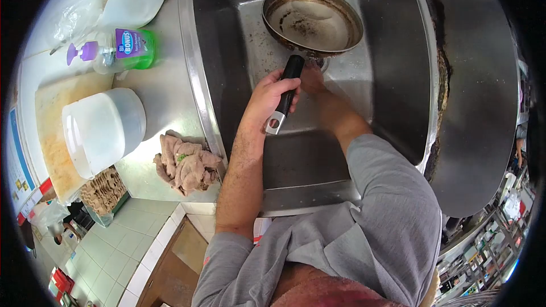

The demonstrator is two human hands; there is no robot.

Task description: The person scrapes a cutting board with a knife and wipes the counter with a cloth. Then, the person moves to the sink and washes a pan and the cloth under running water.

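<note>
My left hand [273, 95] is wrapped round the black handle of a frying pan [311, 20], which is over the floor of a steel sink [398, 68]. The pan's inside faces up and holds cloudy liquid with dark bits; its rim is browned and stained. Low in the sink, my right hand [311, 78] is beside the pan's near edge, close to the drain [323, 63]. Its fingers are mostly hidden beneath the pan, so what they hold or touch does not show.
On the left counter are a green soap bottle [136, 48] with a purple pump, a translucent plastic tub [105, 128] and a crumpled brown cloth [186, 164]. Egg trays [102, 190] sit lower left. A steel surface [478, 79] borders the sink's right side.
</note>
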